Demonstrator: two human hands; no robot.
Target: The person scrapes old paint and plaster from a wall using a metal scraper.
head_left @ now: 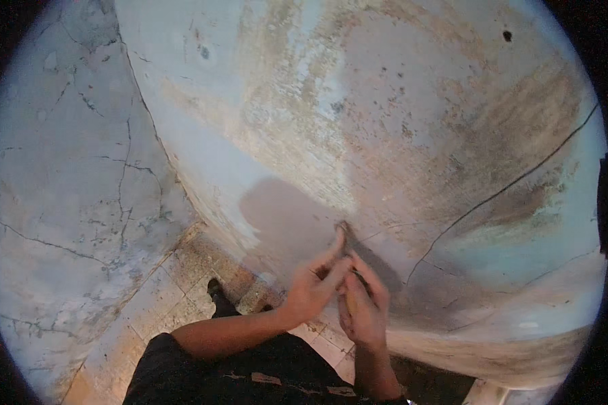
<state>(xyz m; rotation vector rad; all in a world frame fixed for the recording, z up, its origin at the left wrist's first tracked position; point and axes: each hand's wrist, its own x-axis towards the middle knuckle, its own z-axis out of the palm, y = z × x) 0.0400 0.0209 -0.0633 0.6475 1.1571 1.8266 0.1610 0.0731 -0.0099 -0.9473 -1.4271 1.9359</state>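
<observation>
My two hands meet in front of a stained, peeling wall (398,121). My left hand (311,290) comes in from the left, its index finger stretched up to the wall and its thumb close to the right fingers. My right hand (366,310) is closed around a thin tool (352,302) with a yellowish handle. Most of that tool is hidden by the fingers, so its exact kind does not show. The left fingers seem to pinch its upper part, near a small dark spot on the wall. Shadows of head and hands fall around them.
A bluish cracked wall (67,169) meets the stained one in a corner at the left. Below lies a tiled floor (175,290), where a dark shoe (214,289) shows. One long crack (493,196) runs across the wall at right. A dark gap (432,381) lies at lower right.
</observation>
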